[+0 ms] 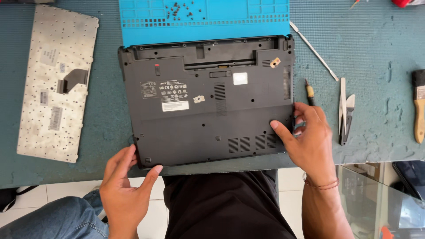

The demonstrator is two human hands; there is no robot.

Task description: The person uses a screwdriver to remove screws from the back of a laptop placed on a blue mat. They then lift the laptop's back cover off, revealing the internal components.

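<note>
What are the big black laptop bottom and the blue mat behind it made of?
The black upside-down laptop base looks like matte hard plastic: dull, with moulded vent slots. The blue compartment mat behind it looks like soft silicone or rubber, going by its smooth moulded ridges, though that is a guess.

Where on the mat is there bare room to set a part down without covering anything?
Widest free patch: the green mat between the metal spudger and the brush. A narrower strip lies between the keyboard and the laptop base. Crowded: beside the right hand, where screwdriver and tweezers lie, and the blue tray holding screws.
</note>
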